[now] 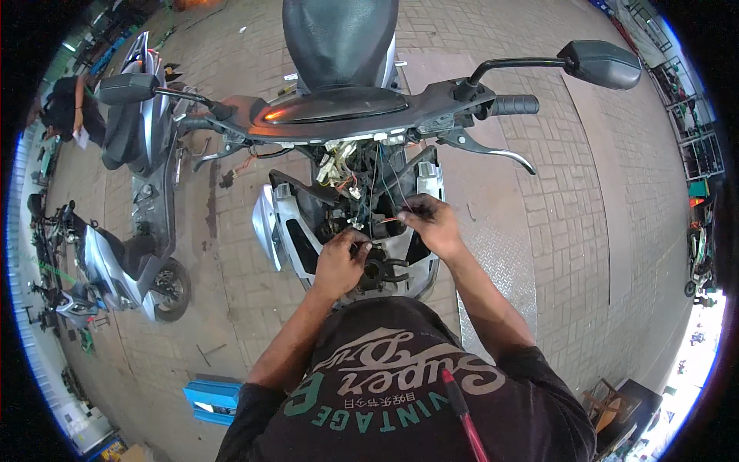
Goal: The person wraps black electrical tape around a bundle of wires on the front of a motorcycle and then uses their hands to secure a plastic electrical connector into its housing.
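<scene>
I stand over the front of a scooter (331, 115) with its front opened up, showing a bundle of wires and white connectors (336, 165). My left hand (342, 262) is low in the opening, fingers closed at a small connector or wire (358, 229), partly hidden by the fingers. My right hand (427, 227) is a little higher and to the right, pinching a thin wire (389, 220). Thin wires hang from under the handlebar between both hands. The silver front panels (269, 223) flank the opening, and a black round part (375, 269) lies just below my left hand's fingertips.
More scooters (123, 262) are parked on the left, with another person (73, 112) beside them. A blue toolbox (212, 400) is on the floor at lower left. A checker plate (493, 285) lies right of the scooter; racks (693, 123) and wooden items (608, 408) line the right.
</scene>
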The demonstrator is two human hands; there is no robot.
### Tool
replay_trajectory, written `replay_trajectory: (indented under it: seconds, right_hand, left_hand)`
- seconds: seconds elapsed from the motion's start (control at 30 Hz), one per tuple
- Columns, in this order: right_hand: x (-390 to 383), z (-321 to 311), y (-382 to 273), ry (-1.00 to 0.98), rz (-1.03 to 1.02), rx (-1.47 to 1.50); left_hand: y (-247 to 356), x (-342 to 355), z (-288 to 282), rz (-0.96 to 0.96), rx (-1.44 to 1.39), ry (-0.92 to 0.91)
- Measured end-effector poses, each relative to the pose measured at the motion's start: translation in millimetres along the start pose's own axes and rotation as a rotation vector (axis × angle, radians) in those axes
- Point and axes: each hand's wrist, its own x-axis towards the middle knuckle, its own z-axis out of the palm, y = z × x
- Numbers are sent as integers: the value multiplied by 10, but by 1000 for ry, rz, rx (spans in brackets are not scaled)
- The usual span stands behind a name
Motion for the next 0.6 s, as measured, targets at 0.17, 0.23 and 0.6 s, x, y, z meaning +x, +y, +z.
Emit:
replay_trajectory:
  seconds: [0.17,0.23,0.6]
  right_hand:
    - [62,153,-84,-29,106,130]
    - [60,189,-124,-58,159,146]
    - [90,331,-326,-210,422,562]
  left_hand:
    - [-86,-29,39,5,-58,30]
    - [-73,-27,34,-28,-64,-1]
    - [7,-65,-29,34,-32,101]
